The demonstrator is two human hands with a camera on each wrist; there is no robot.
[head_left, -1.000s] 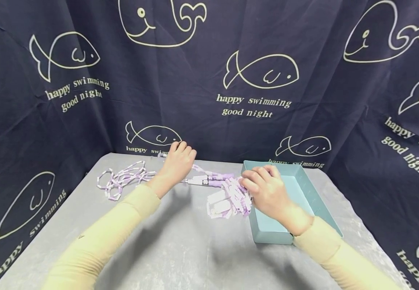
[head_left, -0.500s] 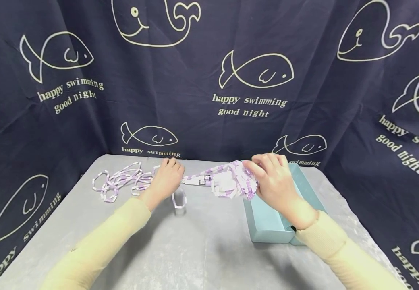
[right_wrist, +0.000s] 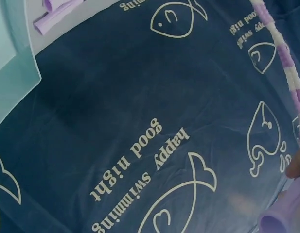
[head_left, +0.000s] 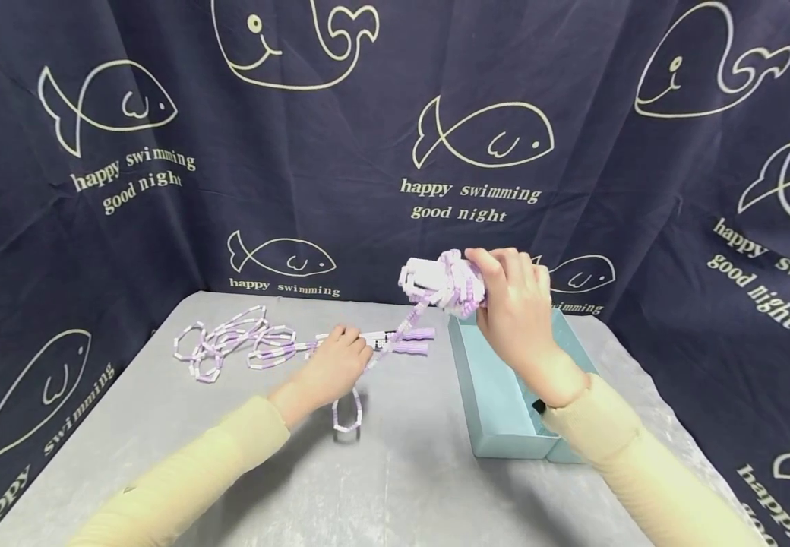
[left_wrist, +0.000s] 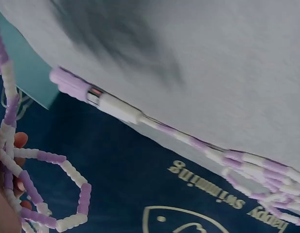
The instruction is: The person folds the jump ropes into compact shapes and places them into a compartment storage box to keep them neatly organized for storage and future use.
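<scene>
Raised above the table, my right hand [head_left: 518,308] grips a bundled skipping rope [head_left: 462,285], its purple and white beaded cord wound around the handles. A purple handle end [right_wrist: 273,223] sticks out by the fingers in the right wrist view. From the bundle a beaded stretch slants down to my left hand [head_left: 336,366], which holds the cord, and a small loop [left_wrist: 84,199] dangles below its fingers. Behind the left hand a second skipping rope [head_left: 231,342] lies on the table, its cord in loose loops to the left and its purple-ended handles [head_left: 418,334] pointing right.
A light blue open box [head_left: 504,444] with a divider stands at the right, under my right forearm. Something small and black [head_left: 539,406] shows in it beside the sleeve. A dark curtain [head_left: 395,152] printed with fish encloses the grey table [head_left: 395,486] at the back and sides.
My right hand has lifted the bundled skipping rope up, off the handles of the other one. My left hand moved left and down, then slightly right, with a loop of cord now hanging beneath it.
</scene>
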